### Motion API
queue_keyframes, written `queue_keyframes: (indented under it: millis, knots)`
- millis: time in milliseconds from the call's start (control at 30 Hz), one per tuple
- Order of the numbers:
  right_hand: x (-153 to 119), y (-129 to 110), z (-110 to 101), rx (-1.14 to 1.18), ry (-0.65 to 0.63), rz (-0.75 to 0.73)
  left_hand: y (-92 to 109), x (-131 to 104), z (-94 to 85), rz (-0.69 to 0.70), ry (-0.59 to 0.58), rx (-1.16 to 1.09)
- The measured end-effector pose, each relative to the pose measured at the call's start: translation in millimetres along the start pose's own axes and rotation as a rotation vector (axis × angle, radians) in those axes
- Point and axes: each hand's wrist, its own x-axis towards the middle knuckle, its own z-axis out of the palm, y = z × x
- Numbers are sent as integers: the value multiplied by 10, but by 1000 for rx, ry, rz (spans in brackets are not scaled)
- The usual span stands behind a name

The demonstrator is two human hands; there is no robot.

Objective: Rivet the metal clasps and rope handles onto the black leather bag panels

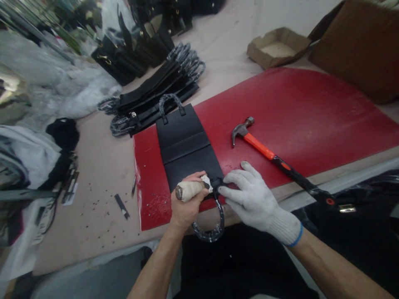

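My left hand point(187, 207), bare, is wrapped round a tape-wrapped punch point(190, 190) with a blunt metal top; its lower end is hidden. Beneath it a black bag panel point(188, 145) lies flat, a crease across its middle. One plastic-wrapped handle point(171, 99) is at the far end; another looped handle point(215, 234) hangs over the table's near edge. In a white knit glove, my right hand point(249, 195) has its fingers stretched out, fingertips at the near handle's base. A claw hammer point(264, 150) with an orange and black grip lies to the right.
A red mat point(299, 108) covers part of the table. Behind the panel are stacked black bag pieces point(156, 87) with wrapped handles. A shallow cardboard tray point(274, 43) and a brown box point(358, 50) stand at the back right. Small black scraps and a dark strip point(121, 206) lie left.
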Motion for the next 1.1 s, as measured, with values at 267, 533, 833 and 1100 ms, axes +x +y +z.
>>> queue_keyframes:
  millis: [267,533,833,1100]
  knots:
    - [37,29,-9,116,15,58,-34,-8,5,7,39,-4]
    - [97,-68,150,-2,162,218,-39,-18,-21,0,26,-13]
    - [136,-152,152,-87,121,299,-15,-7,2,3,30,-30]
    - [257,-338,56,-224,-59,515,-41,-15,-20,-13,60,-69]
